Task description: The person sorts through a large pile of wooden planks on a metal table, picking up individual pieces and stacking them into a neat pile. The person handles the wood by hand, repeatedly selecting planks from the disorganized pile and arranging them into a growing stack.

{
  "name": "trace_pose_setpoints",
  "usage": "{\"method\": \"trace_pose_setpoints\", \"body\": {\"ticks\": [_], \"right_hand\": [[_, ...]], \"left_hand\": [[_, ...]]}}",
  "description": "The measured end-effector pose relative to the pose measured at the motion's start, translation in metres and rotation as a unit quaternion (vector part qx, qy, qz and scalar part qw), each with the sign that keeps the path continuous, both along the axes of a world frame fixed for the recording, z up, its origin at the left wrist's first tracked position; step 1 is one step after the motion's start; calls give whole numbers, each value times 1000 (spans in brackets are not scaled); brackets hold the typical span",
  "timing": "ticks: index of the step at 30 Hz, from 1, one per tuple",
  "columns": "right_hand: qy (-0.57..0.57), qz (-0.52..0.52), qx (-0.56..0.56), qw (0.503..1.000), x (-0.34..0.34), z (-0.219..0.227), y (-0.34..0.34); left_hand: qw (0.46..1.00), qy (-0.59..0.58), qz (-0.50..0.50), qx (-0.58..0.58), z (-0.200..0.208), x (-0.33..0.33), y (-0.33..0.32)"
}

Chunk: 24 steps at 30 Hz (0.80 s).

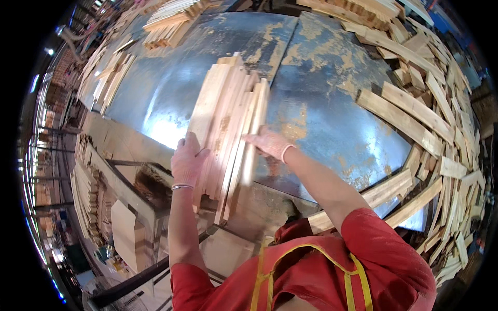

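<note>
A bundle of pale wooden strips (223, 119) lies lengthwise between my hands, its near ends jutting past the edge of the metal table (171, 88). The strips stand side by side with uneven ends. My left hand (188, 161), in a thin pinkish glove with a bracelet at the wrist, presses against the left side of the bundle, fingers extended and thumb apart. On the right side, my gloved right hand (271, 143) reaches to the outer strips, its index finger stretched across them. One strip under that hand is blurred by motion.
A heap of loose boards and offcuts (415, 109) fills the right side. Stacked strips (171, 20) sit at the far left of the table, with a smaller group of strips (113, 78) near its left edge. Sawdust patches (327, 52) cover parts of the metal. A metal frame (140, 207) stands below left.
</note>
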State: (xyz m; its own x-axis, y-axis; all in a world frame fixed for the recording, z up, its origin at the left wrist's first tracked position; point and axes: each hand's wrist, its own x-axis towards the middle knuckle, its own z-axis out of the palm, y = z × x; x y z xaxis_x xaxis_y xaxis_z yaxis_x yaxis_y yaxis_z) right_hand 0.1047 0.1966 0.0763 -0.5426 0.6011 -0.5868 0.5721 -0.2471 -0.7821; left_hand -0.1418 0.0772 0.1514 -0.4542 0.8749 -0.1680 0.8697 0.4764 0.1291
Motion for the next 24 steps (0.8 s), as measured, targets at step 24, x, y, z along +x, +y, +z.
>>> {"method": "trace_pose_setpoints", "body": {"ticks": [24], "right_hand": [[113,-886,157,422,771,-13,-39]], "left_hand": [[859,-85,-505,-21,-113,443,-68]]}}
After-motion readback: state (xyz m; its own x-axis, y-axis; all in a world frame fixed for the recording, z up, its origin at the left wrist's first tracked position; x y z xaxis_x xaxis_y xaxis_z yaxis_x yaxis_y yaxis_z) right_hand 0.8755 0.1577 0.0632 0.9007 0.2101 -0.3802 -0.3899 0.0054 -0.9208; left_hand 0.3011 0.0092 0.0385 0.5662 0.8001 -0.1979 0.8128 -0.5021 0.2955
